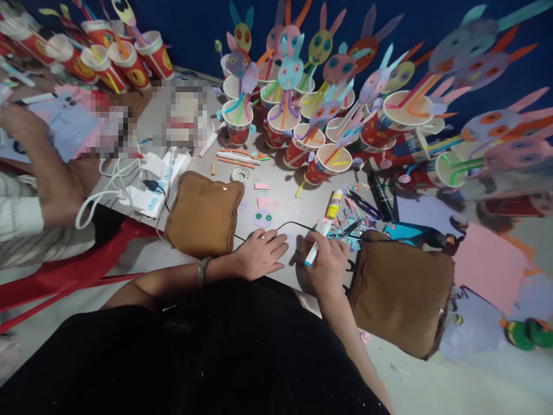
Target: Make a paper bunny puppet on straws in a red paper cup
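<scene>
Gripping a white marker (pixel 313 252), right hand (pixel 327 266) over pale table (pixel 280 178), left hand (pixel 260 255) spread, probably touching it, blue wall (pixel 194 34) behind.

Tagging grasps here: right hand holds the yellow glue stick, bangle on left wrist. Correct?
No: in the head view, the right hand holds a white marker; the yellow glue stick lies beyond it. Bangle on left wrist is correct.

No writing could be read. Cups (pixel 163 60) at the upper left bore round yellow emblems, their lettering blurred. Print on the cups (pixel 298 155) at upper centre was too small, as was the label on the yellow glue stick (pixel 334 204) right of centre. Blue marks on the white power strip (pixel 147 199), left of centre, were illegible.
</scene>
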Demonstrator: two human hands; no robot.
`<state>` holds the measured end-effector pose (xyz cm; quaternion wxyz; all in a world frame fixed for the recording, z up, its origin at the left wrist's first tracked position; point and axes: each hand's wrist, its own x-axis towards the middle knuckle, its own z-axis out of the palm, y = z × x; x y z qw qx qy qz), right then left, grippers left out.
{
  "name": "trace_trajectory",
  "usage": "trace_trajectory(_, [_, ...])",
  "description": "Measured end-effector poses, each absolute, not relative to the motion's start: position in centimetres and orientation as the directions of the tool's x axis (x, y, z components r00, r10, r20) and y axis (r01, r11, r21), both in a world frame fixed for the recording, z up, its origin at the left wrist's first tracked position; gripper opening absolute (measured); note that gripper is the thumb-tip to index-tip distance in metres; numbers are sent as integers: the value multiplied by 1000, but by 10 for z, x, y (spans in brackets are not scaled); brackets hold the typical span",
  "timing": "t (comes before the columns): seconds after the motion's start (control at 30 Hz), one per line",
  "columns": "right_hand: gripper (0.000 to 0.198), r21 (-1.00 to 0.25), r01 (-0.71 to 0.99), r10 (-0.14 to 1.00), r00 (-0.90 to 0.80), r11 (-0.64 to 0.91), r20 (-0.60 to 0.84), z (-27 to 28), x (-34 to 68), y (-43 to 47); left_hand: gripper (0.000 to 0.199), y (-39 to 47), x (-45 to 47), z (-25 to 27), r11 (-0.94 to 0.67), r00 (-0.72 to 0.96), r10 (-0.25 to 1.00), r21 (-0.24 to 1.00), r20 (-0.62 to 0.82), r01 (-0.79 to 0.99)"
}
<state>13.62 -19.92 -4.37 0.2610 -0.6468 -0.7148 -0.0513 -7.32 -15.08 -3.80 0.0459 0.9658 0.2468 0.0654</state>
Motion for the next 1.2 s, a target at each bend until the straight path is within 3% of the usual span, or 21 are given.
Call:
trace_trajectory(0.13, [15,-472,875,908,104,110,405,-46,140,-202,47,-151,-74,-39,-873,872,482,125,87,471])
trace_trajectory(0.27, [16,-691,723,859,351,4,373,-37,135,-208,47,-150,-74,-40,-877,876,475,126,83,463])
trace_trajectory(0.4, [27,-939,338,800,578,-57,159,-31,134,-211,46,-149,-74,-40,-879,882,467,140,58,456])
trace_trajectory(0.5, [27,-994,101,776,630,-43,30,-33,138,-210,45,-148,-74,-41,-876,881,468,167,73,452])
trace_trajectory(0.6, [26,-992,127,771,634,-21,65,-34,139,-212,45,-148,-74,-42,-874,879,471,177,77,453])
trace_trajectory(0.67, [26,-948,317,769,610,-14,192,-34,137,-214,45,-148,-74,-41,-873,879,472,174,61,456])
trace_trajectory(0.8, [15,-605,787,809,277,119,519,-37,132,-217,44,-149,-73,-39,-869,878,477,163,30,467])
trace_trajectory(0.87, [13,-435,871,819,67,231,569,-42,131,-215,45,-149,-73,-39,-867,877,481,163,23,471])
trace_trajectory(0.93, [13,-354,886,828,-57,299,557,-47,132,-214,46,-150,-73,-39,-864,874,485,167,20,475])
trace_trajectory(1.2, [16,-431,868,890,-28,247,455,-48,137,-215,43,-150,-74,-38,-864,874,484,184,50,468])
